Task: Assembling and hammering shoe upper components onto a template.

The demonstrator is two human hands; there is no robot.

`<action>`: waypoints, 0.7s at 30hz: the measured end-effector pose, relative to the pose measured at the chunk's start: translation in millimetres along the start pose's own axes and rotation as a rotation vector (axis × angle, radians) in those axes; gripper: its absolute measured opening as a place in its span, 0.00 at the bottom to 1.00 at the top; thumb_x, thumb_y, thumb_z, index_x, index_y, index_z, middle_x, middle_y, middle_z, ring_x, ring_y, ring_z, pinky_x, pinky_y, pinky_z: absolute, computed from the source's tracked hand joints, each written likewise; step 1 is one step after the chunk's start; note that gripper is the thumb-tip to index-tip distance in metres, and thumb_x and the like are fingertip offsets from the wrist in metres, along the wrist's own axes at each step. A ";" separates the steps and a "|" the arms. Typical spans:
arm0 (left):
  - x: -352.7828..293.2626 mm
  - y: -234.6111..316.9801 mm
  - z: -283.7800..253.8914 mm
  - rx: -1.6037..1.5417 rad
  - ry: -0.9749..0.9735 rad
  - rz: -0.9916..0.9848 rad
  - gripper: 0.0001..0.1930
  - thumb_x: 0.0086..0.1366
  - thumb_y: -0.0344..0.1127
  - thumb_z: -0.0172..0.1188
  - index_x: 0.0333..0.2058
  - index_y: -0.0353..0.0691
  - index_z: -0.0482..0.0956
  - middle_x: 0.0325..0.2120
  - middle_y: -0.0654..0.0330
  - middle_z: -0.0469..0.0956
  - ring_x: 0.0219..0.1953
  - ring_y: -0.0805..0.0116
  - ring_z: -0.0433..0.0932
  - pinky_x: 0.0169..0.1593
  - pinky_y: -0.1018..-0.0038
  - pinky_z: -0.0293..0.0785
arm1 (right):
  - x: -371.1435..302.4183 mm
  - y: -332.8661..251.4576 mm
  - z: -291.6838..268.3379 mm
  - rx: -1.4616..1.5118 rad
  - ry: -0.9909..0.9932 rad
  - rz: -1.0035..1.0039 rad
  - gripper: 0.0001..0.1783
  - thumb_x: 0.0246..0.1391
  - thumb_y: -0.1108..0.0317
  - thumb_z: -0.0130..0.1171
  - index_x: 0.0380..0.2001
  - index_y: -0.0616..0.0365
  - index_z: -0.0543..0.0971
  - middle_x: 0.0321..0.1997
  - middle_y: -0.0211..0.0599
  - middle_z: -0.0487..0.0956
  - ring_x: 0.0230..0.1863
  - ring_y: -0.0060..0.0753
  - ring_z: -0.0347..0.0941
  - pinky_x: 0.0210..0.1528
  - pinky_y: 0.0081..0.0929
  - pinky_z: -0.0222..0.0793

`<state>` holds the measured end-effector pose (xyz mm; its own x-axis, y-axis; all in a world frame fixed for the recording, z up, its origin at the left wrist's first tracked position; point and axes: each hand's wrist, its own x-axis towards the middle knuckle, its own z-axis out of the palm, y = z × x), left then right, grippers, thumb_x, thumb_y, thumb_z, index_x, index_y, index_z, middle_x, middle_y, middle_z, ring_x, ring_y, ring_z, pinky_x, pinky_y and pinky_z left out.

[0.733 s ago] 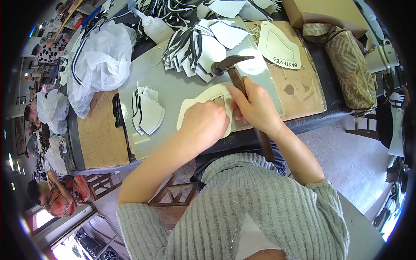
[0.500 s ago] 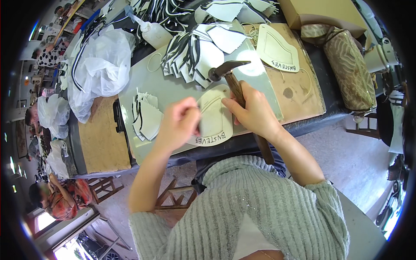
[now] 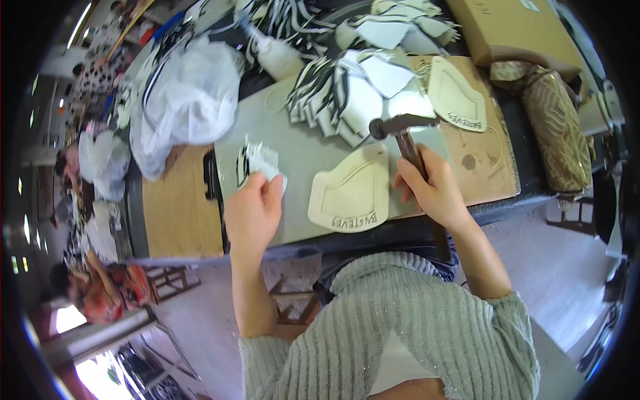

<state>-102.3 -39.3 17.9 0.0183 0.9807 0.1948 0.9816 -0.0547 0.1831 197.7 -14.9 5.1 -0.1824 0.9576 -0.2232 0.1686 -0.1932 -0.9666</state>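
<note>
My right hand (image 3: 430, 187) is closed round the wooden handle of a hammer (image 3: 410, 150), its dark metal head up and away from me. Just left of that hand, a cream shield-shaped template (image 3: 350, 193) with a curved outline and dark lettering lies flat on the grey-green board (image 3: 300, 223). My left hand (image 3: 253, 210) is at the near edge of a small stack of white pieces with black strips (image 3: 263, 160). Its fingers are curled, with thumb and forefinger pinched on a white piece; the fingertips are partly hidden.
A bigger fanned pile of white and black pieces (image 3: 357, 90) lies beyond the template. A second cream template (image 3: 457, 97) rests on a brown board (image 3: 497, 150) at right. Around them are a plastic bag (image 3: 193, 100), a white bottle (image 3: 277, 59), a cardboard box (image 3: 517, 33) and a patterned pouch (image 3: 553, 127).
My left hand has left the template and moved left to the small stack. My right hand has drawn off the template, still holding the hammer. The whole view has shifted slightly.
</note>
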 end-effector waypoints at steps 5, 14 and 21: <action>63.8 69.7 -22.0 -0.564 0.224 0.119 0.10 0.62 0.36 0.67 0.33 0.35 0.78 0.23 0.58 0.77 0.25 0.69 0.75 0.30 0.75 0.69 | 2.4 11.3 -41.6 -0.183 0.141 -0.018 0.10 0.67 0.65 0.53 0.35 0.62 0.73 0.24 0.33 0.79 0.20 0.19 0.71 0.24 0.21 0.66; 178.7 121.8 72.5 0.020 0.331 0.625 0.17 0.57 0.42 0.69 0.42 0.41 0.81 0.39 0.56 0.80 0.48 0.53 0.76 0.49 0.62 0.72 | 5.8 8.7 -37.7 -0.133 0.159 0.024 0.12 0.66 0.64 0.54 0.37 0.64 0.73 0.25 0.35 0.81 0.20 0.24 0.74 0.26 0.25 0.69; 124.8 120.9 18.2 -0.730 -0.131 0.295 0.09 0.61 0.29 0.64 0.36 0.38 0.72 0.29 0.59 0.79 0.26 0.65 0.79 0.27 0.71 0.74 | 8.6 18.4 -43.9 0.025 0.128 0.079 0.14 0.66 0.62 0.54 0.35 0.65 0.73 0.23 0.34 0.80 0.18 0.24 0.75 0.20 0.25 0.68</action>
<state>22.1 79.9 46.8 0.3243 0.9183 0.2271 0.5613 -0.3801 0.7352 241.8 -0.8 -9.0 -0.0443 0.9584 -0.2820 0.1529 -0.2725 -0.9499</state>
